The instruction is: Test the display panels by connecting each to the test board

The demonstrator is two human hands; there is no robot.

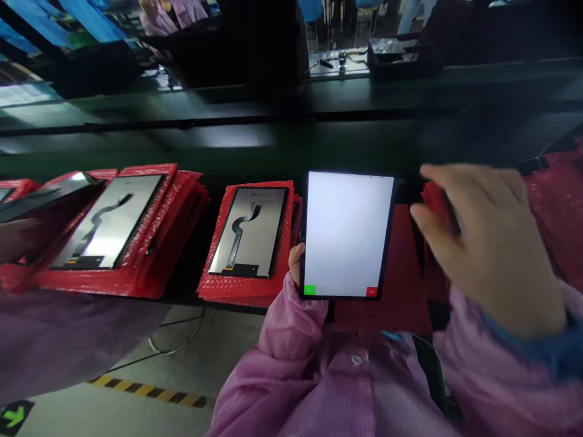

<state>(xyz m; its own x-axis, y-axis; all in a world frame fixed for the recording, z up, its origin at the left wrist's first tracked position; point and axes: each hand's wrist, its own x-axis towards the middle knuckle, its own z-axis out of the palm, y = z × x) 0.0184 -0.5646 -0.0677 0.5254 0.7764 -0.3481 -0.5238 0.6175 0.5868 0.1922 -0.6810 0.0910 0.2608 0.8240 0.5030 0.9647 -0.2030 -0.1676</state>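
Note:
My left hand [296, 262] holds a tablet [348, 237] by its left edge, with the thumb at the frame. The tablet's screen is lit white, with a green box at the lower left corner and a red one at the lower right. My right hand [487, 243] is raised to the right of the tablet, blurred, thumb and forefinger apart and nothing seen between them. Left of the tablet, a display panel [268, 233] with a dark ribbon cable lies on red bubble-wrap bags [214, 287]. Beneath and right of the tablet is a red surface [403, 273].
Another panel [109, 218] lies on a taller stack of red bubble wrap [170, 243] at the left. A co-worker's hand [18, 240] holds a dark device there. More red wrap [558, 206] is at the far right. A dark tray [394, 51] sits beyond.

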